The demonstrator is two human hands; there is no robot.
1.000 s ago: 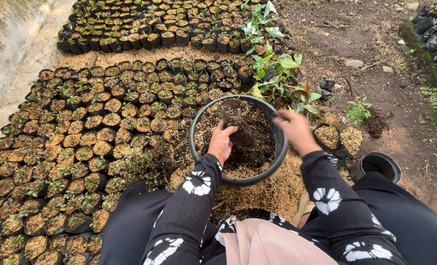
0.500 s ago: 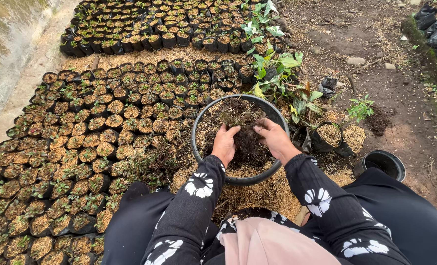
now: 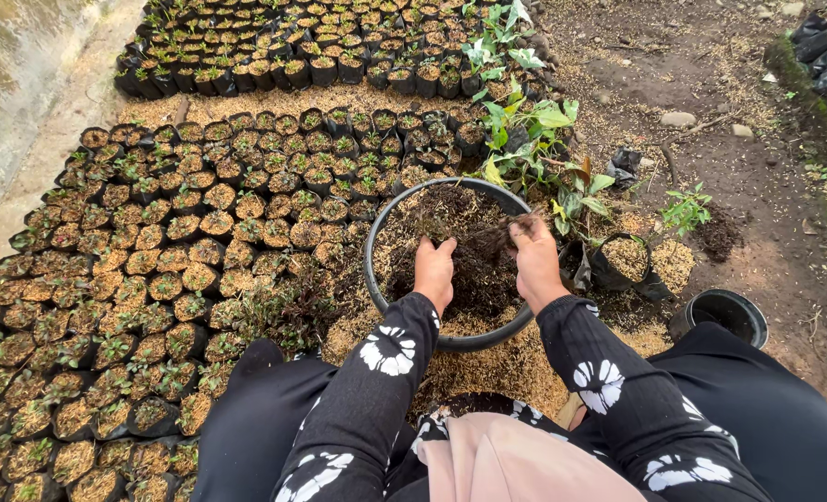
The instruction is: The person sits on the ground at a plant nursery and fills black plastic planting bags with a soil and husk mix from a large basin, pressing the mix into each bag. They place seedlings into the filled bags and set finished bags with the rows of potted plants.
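The dark, crumbly soil mix (image 3: 474, 270) you are working lies in a round black plastic basin (image 3: 404, 200) that sits on the ground straight in front of your knees, on a spread of pale yellow rice husks (image 3: 488, 367). Both of your hands are inside the basin. Your left hand (image 3: 434, 272) rests palm down on the soil near the middle, fingers curled into the mix but gripping nothing you could name. Your right hand (image 3: 536, 260) is just beside it, a little higher, its fingers pinched around a dark tuft of fibrous soil and roots (image 3: 506, 234) that sticks out toward the basin's centre. Your two hands are close but not touching. Both arms wear black sleeves with white flower prints (image 3: 390, 358).

Just to the right of the basin stands a small black planting bag filled with pale husk mix (image 3: 625, 260), and farther right, near your right knee, a small empty black pot (image 3: 722, 314). Beyond the basin's far rim grow leafy green young plants (image 3: 534, 139). To your left, rows of small black seedling bags (image 3: 153, 251) cover the ground in a dense block, with a second block (image 3: 302, 46) farther away. Bare brown earth (image 3: 711, 102) lies to the upper right.
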